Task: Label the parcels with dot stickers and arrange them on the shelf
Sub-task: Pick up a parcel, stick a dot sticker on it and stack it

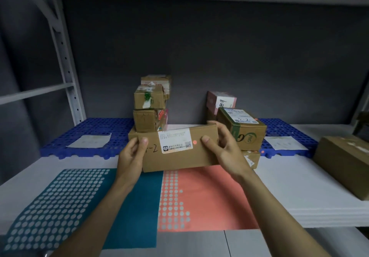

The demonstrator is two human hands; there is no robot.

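Holding long brown cardboard parcel (179,151) at both ends, left hand (130,157) and right hand (223,149) wrapped round it, orange dot sticker (194,142) already on. Parcel hovered mid-scene above sticker sheets; shelving looked next, probably far blue perforated plastic mat (95,135).

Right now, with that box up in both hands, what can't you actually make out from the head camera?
- Small print on the white label of the held box: too small.
- Handwriting beside it: partly covered by the left hand.
- Low box behind: mostly hidden by the right hand.
- Brown box at right: cut off by the frame edge.
- Pink box: lower part hidden by the green-printed box.
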